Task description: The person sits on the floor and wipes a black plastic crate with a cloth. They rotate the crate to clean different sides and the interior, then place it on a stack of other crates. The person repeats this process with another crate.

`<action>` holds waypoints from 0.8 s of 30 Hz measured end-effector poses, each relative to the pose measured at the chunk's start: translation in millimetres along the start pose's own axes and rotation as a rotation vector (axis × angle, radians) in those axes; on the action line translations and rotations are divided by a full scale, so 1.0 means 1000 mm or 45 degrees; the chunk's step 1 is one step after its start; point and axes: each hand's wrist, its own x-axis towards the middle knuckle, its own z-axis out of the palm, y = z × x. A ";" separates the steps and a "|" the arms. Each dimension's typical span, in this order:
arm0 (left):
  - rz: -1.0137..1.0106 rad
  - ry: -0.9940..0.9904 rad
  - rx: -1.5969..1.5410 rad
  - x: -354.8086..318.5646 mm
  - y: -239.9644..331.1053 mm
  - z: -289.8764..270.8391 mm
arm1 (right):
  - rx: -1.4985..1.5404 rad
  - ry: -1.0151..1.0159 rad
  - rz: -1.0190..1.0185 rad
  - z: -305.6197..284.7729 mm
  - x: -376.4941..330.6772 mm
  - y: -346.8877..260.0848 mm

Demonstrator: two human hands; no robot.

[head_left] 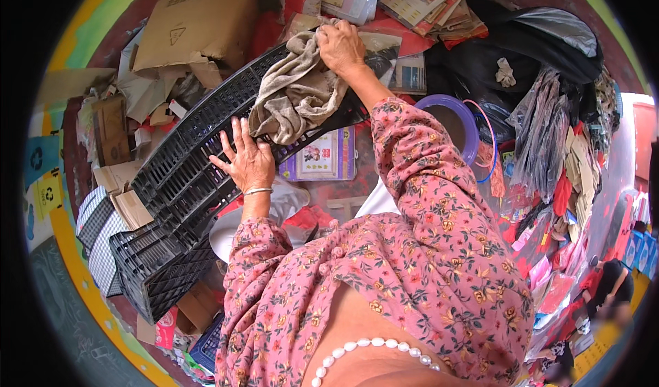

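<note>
A long black slatted plastic rack (199,136) runs slantwise in front of me, from lower left to upper right. My left hand (248,160) lies on its near side with the fingers spread, a bangle at the wrist. Higher up, my right hand (341,45) grips the upper end of a crumpled grey-beige cloth (296,88), which is draped over the rack. The fingertips of this hand are partly hidden behind the cloth. Just below the cloth sits a purple-edged flat case (322,157) with a picture on its front.
A large cardboard box (195,23) stands at the upper left. Paper packets (422,1) lie at the top. To the right are a purple ring (461,122) and a heap of plastic-wrapped bundles (542,133). A black crate (158,263) stands at the lower left.
</note>
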 end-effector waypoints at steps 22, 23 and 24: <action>-0.002 0.025 0.006 0.006 -0.006 0.007 | 0.278 -0.031 -0.103 -0.010 -0.060 -0.061; -0.009 0.020 0.008 0.006 -0.005 0.006 | 0.434 -0.080 -0.198 -0.012 -0.061 -0.061; -0.004 0.028 0.011 0.006 -0.003 0.006 | 0.377 -0.138 -0.212 -0.019 -0.069 -0.067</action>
